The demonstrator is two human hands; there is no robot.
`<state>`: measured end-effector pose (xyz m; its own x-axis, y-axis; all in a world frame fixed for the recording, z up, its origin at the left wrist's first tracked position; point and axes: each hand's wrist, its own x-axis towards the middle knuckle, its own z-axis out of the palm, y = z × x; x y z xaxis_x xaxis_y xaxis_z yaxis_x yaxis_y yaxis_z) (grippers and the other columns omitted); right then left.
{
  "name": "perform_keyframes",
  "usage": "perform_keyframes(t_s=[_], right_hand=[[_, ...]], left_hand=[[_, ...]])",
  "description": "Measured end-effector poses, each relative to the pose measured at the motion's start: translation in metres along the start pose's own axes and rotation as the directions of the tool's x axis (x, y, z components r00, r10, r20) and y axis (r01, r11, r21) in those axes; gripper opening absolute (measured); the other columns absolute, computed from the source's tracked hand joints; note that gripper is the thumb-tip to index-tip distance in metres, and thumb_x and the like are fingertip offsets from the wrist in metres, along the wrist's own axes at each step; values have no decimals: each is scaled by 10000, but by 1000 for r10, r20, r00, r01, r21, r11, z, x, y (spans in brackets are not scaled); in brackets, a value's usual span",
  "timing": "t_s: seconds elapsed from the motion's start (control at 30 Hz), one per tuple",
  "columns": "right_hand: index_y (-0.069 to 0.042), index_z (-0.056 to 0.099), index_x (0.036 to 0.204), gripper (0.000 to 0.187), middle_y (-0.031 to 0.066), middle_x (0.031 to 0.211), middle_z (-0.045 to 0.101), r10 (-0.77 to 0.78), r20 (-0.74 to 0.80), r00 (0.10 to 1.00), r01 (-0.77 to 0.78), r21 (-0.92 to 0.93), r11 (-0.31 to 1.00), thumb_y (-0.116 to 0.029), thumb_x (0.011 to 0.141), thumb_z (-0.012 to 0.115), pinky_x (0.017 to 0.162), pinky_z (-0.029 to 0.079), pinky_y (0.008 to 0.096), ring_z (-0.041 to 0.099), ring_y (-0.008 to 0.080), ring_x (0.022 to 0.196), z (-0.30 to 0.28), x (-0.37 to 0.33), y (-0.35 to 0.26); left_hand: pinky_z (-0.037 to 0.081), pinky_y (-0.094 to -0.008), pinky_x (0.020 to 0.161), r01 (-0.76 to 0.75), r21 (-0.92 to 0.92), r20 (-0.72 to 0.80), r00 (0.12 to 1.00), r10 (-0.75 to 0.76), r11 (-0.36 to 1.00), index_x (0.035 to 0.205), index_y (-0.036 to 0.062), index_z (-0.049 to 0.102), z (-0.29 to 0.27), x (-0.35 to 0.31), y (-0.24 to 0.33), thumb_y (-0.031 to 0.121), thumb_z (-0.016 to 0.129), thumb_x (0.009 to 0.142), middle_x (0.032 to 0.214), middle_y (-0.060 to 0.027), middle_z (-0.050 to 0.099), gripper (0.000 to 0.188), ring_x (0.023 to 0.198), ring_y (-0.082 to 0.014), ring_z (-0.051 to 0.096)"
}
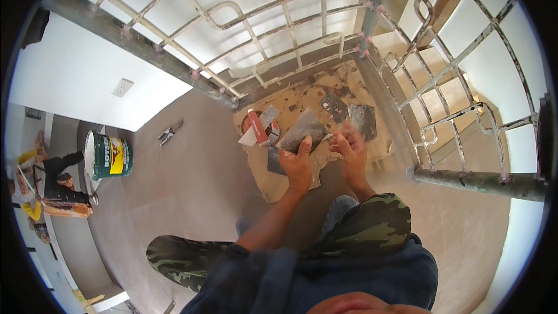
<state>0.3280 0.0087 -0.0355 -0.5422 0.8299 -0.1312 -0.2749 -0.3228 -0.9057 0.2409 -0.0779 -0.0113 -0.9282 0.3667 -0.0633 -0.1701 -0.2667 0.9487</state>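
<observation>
My left hand grips a grey, smeared flat rectangular plate, thumb on top at its near edge. Close to the plate's right edge, my right hand has its fingers pinched together and slightly blurred. A small pale piece shows at those fingertips, too unclear to name. Left of the plate stands an open round can with a red tube across its top. Two dark flat pieces lie beyond my right hand. A dark bluish sheet lies partly behind my left hand.
Stained cardboard covers the floor under the work. Painted metal grilles with thick green-grey posts rise ahead and right. Pliers and a green bucket stand or lie left. Another person is at the far left.
</observation>
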Motion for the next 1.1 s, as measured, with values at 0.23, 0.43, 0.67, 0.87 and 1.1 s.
perform_keyframes(t_s=[0.23,0.43,0.67,0.87,1.1], right_hand=[[-43,480,1327,432,59,846,667,288,-75,955,-291,-34,956,-136,936,637,643,540,271,640,124,739,-40,-5,33],[-60,576,1151,274,15,763,626,436,47,899,-396,-340,853,-127,901,666,549,502,236,592,101,612,-47,2,80],[-37,605,1057,190,8,719,603,625,223,748,-548,-323,772,-145,908,650,569,506,234,585,91,611,-11,-15,149],[-39,612,1102,212,6,808,646,571,218,791,-537,-199,820,-143,920,637,584,513,235,607,87,675,-3,-18,156],[-57,625,1131,213,15,899,669,654,198,731,-632,-165,757,-165,949,600,555,509,231,601,82,712,-5,-30,145]], left_hand=[[592,-344,599,466,-49,-219,858,-465,883,1161,40,515,-31,-18,-45,101,648,918,1037,-82,642,283,905,-178,653],[551,-296,580,517,84,-235,841,-487,852,1161,53,528,-89,-26,-73,154,681,895,1017,-38,639,323,830,-140,631],[495,-246,544,432,201,-112,902,-417,879,1084,31,580,-150,-6,-90,198,663,913,888,-14,649,253,711,-100,611],[488,-243,530,427,361,-122,903,-412,829,985,59,625,-156,7,-83,223,634,943,875,1,645,169,720,-84,608],[518,-335,623,438,362,-150,899,-412,823,991,31,619,-158,4,-95,273,645,934,822,-51,636,250,718,-194,609]])
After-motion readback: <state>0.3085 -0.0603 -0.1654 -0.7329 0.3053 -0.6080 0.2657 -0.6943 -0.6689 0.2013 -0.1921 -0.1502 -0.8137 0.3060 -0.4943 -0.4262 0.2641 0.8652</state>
